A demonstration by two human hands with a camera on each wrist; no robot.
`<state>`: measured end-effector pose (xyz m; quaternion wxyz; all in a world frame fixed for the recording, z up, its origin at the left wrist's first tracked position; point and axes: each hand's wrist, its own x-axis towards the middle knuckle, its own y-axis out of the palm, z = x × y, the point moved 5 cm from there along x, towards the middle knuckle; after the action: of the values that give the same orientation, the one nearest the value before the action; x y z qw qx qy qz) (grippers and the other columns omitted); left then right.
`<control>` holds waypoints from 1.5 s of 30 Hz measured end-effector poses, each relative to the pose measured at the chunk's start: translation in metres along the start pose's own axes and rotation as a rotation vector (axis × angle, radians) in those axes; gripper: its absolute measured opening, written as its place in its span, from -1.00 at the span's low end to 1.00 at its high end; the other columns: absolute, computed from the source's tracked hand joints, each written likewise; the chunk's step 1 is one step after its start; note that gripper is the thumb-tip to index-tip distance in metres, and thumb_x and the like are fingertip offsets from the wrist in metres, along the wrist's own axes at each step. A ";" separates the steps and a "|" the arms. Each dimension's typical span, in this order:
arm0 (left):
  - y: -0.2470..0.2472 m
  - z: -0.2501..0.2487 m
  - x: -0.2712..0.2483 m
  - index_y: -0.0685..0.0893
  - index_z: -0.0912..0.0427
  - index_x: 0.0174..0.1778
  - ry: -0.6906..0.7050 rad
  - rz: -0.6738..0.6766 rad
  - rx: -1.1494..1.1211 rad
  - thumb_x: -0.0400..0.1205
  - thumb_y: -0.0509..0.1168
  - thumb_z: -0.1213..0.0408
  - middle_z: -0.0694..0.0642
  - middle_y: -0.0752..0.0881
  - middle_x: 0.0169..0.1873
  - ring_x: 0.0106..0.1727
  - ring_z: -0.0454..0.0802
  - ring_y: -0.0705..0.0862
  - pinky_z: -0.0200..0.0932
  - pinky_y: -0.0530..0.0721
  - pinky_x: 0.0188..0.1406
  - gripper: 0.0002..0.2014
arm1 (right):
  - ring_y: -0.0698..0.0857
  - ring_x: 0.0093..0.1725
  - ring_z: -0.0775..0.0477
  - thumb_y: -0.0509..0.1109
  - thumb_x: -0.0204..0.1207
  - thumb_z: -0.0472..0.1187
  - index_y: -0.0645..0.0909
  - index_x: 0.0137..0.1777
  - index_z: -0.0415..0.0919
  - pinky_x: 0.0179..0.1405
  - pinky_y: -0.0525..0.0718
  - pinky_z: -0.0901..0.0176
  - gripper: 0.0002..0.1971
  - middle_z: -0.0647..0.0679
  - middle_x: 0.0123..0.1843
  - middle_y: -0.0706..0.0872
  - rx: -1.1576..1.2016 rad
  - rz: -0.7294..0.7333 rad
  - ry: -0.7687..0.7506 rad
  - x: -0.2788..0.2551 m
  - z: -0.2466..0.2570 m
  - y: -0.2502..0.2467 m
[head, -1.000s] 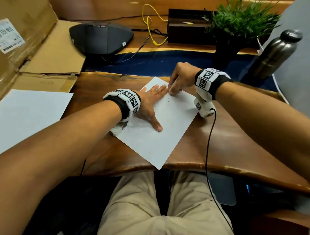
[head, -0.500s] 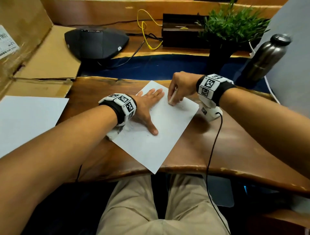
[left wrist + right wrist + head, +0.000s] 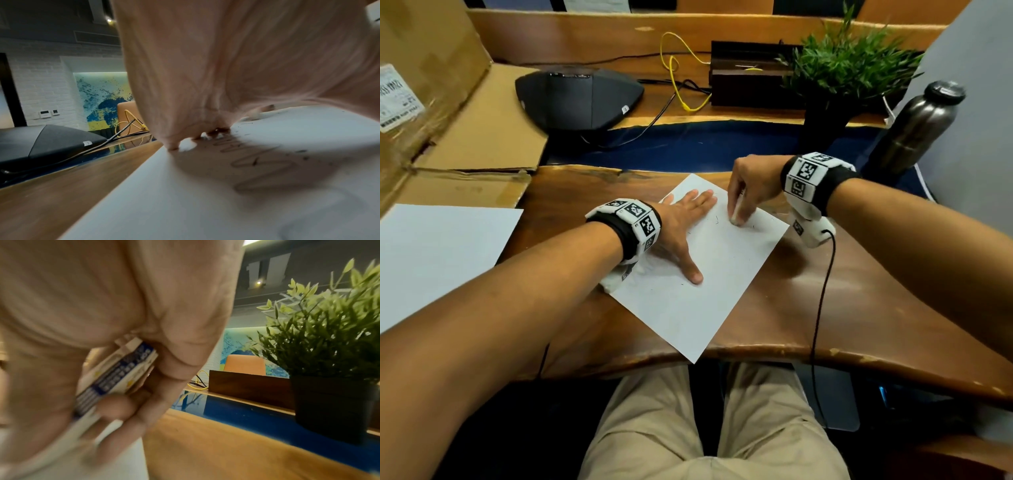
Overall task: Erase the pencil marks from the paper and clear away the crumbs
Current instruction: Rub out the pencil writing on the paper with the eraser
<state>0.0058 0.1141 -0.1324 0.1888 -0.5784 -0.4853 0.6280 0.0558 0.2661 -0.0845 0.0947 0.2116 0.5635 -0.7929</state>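
A white sheet of paper (image 3: 705, 274) lies slanted on the wooden desk (image 3: 842, 308). My left hand (image 3: 685, 226) presses flat on its upper left part, fingers straight and spread. My right hand (image 3: 746, 195) pinches a white eraser (image 3: 736, 216) with a blue-printed sleeve (image 3: 115, 378), its tip down on the paper near the top right edge. Faint pencil marks (image 3: 263, 164) run under my left palm. Dark eraser crumbs (image 3: 302, 151) lie scattered on the sheet (image 3: 226, 203), and a few short marks (image 3: 717, 219) show beside the eraser.
A second white sheet (image 3: 431, 260) and a cardboard box (image 3: 441, 102) sit at the left. Behind are a black conference phone (image 3: 578, 99), yellow cable (image 3: 674, 72), dark wooden box (image 3: 750, 78), potted plant (image 3: 839, 78) and steel bottle (image 3: 917, 126). A black wire (image 3: 822, 308) hangs from my right wrist.
My right hand has slid the eraser a little down and right along the paper. The left hand stays pressed in place. The head view has shifted slightly.
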 end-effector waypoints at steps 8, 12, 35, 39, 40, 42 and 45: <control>0.000 0.000 0.001 -0.48 -0.10 0.67 0.012 -0.017 0.019 0.08 0.56 -0.46 -0.10 -0.45 0.68 0.67 -0.12 -0.46 0.20 -0.37 0.67 0.56 | 0.78 -0.23 0.10 0.72 0.34 -0.11 0.88 -0.16 0.01 -0.31 0.64 0.30 -0.90 0.15 -0.27 0.83 0.055 -0.144 0.002 -0.011 -0.006 0.006; 0.002 0.003 0.001 -0.48 -0.13 0.67 0.013 -0.018 0.018 0.10 0.52 -0.50 -0.13 -0.47 0.67 0.67 -0.15 -0.46 0.15 -0.40 0.66 0.54 | 0.78 -0.17 0.09 0.70 0.36 -0.16 0.89 -0.12 -0.07 -0.32 0.62 0.36 -0.89 0.09 -0.20 0.84 0.103 -0.283 0.074 -0.031 -0.027 0.006; 0.004 -0.026 -0.010 -0.33 0.08 0.73 0.120 -0.057 0.161 0.65 -0.15 -0.41 0.06 -0.35 0.72 0.72 -0.08 -0.33 0.06 -0.32 0.70 -0.09 | 0.76 -0.27 0.01 0.70 0.39 -0.20 0.88 -0.10 -0.13 -0.51 0.66 0.33 -0.89 -0.06 -0.22 0.83 0.331 -0.268 0.249 -0.040 -0.046 0.018; 0.018 -0.056 -0.019 -0.26 -0.02 0.75 0.404 -0.059 0.216 0.64 -0.11 -0.41 -0.06 -0.30 0.73 0.71 -0.14 -0.34 0.01 -0.40 0.65 -0.12 | 0.80 -0.22 0.02 0.74 0.35 -0.19 0.88 -0.13 -0.08 -0.42 0.70 0.28 -0.87 -0.03 -0.21 0.85 0.290 -0.288 0.260 -0.043 -0.042 0.017; 0.023 -0.062 -0.018 -0.26 -0.06 0.75 0.453 -0.022 0.190 0.66 -0.07 -0.39 -0.10 -0.30 0.73 0.71 -0.16 -0.34 0.02 -0.40 0.65 -0.15 | 0.81 -0.19 0.01 0.74 0.34 -0.19 0.88 -0.14 -0.07 -0.38 0.72 0.26 -0.87 -0.02 -0.19 0.86 0.281 -0.294 0.260 -0.043 -0.042 0.017; 0.020 -0.055 -0.011 -0.28 -0.13 0.74 0.429 0.009 0.125 0.67 0.01 -0.36 -0.14 -0.33 0.72 0.71 -0.16 -0.36 0.11 -0.39 0.67 -0.14 | 0.82 -0.15 -0.01 0.74 0.33 -0.20 0.89 -0.14 -0.08 -0.34 0.75 0.23 -0.87 -0.01 -0.18 0.86 0.274 -0.311 0.259 -0.045 -0.040 0.017; 0.000 -0.020 0.002 -0.32 -0.14 0.73 0.248 -0.021 0.113 0.51 0.18 -0.47 -0.11 -0.36 0.71 0.71 -0.09 -0.36 0.22 -0.33 0.68 0.07 | 0.80 -0.12 -0.01 0.73 0.34 -0.22 0.88 -0.16 -0.08 -0.26 0.76 0.18 -0.89 0.01 -0.20 0.85 0.255 -0.327 0.250 -0.046 -0.037 0.017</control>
<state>0.0234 0.1235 -0.1313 0.2863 -0.6347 -0.4281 0.5762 0.1119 0.2907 -0.0889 -0.1332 0.2244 0.4928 -0.8301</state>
